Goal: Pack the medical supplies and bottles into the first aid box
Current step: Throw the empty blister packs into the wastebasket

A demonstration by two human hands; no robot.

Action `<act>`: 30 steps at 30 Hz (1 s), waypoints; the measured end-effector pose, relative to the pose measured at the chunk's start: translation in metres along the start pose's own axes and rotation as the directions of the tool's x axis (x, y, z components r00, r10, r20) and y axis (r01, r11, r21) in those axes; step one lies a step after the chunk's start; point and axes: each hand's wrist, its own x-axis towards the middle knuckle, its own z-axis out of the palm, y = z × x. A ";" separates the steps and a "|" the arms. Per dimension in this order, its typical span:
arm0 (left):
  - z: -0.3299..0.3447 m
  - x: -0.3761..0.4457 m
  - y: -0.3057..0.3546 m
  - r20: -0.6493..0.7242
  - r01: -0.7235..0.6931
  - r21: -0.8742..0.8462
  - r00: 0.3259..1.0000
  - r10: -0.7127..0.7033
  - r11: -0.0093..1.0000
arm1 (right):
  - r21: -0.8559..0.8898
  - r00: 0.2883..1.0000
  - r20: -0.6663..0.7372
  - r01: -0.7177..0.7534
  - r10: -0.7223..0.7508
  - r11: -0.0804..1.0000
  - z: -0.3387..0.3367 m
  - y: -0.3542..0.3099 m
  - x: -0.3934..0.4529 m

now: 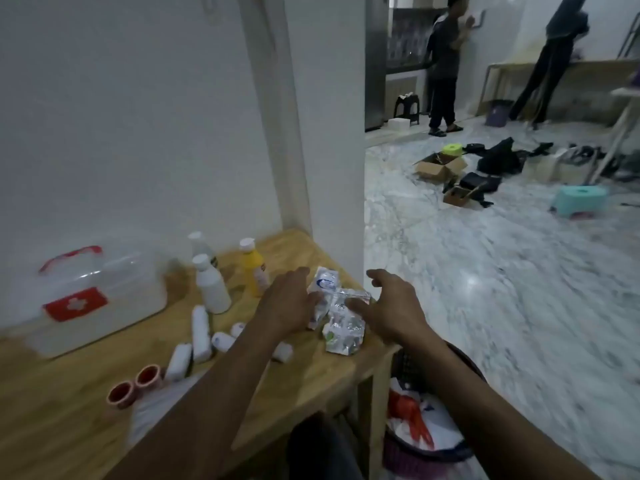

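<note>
The clear first aid box (100, 299) with a red handle and red cross label stands closed at the table's left. Beside it stand white bottles (212, 287) and a yellow bottle (254, 268). Small white tubes and rolls (201, 332) and two pink tape rolls (135, 384) lie in front. Crinkly white packets (337, 315) lie near the right table edge. My left hand (292, 301) rests on the packets' left side, fingers touching them. My right hand (388, 304) hovers at their right, fingers spread, fingertips on the packets.
The wooden table (311, 375) ends just right of the packets. A dark basket (426, 427) with plastic bags sits on the floor below. Two people stand far back; boxes, bags and a teal stool (580, 199) litter the marble floor.
</note>
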 end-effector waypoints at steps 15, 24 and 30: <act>0.012 0.040 0.023 0.064 0.142 -0.201 0.989 -0.132 0.969 | 0.364 0.992 -0.003 -0.119 0.129 0.924 -0.002 0.043 0.024; 0.018 0.034 0.057 -0.077 0.097 -0.325 0.989 -0.129 0.941 | 0.583 0.948 -0.127 -0.167 0.291 0.795 -0.030 0.075 0.013; 0.045 0.043 0.121 -0.127 0.051 -0.435 0.985 -0.117 0.899 | 0.604 0.859 -0.294 -0.173 0.419 0.778 -0.078 0.110 0.009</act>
